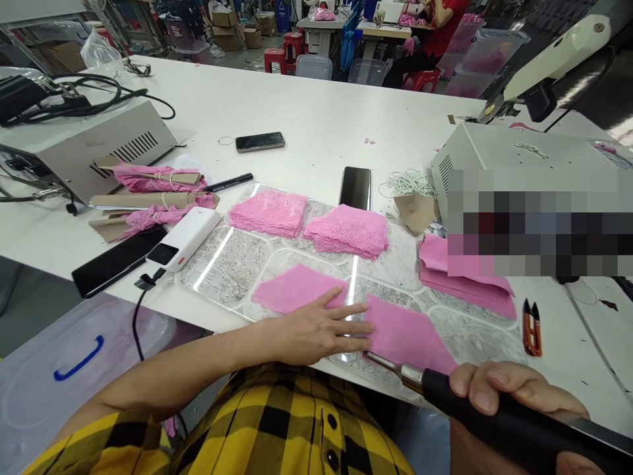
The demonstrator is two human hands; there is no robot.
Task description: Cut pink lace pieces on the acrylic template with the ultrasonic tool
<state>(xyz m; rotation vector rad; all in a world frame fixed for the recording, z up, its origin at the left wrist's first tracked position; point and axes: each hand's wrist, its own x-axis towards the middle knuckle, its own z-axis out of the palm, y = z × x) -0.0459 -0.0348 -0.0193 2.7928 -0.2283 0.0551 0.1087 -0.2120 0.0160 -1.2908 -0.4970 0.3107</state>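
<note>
My left hand [316, 330] lies flat with its fingers spread. It rests on the edge of a pink fabric piece [291, 288], and its fingertips touch a second pink fabric piece [405, 330] to the right. In my right hand [514, 396], the fingers wrap round a black-handled pen-like tool [475, 402] with a slim metal tip. That tip meets the lower left edge of the right piece, just beside my left fingertips. Both pieces lie on a patterned mat [227, 260]. Behind them sit two stacks of pink lace, the left stack [267, 213] and the right stack [346, 231].
Folded pink fabric [465, 284] and orange thread snips [533, 330] lie at the right. A white power bank [185, 237], a dark phone [119, 260] and tied pink bundles [158, 178] are at the left. Grey metal boxes [99, 145] flank the table. A person in red [440, 30] sits beyond.
</note>
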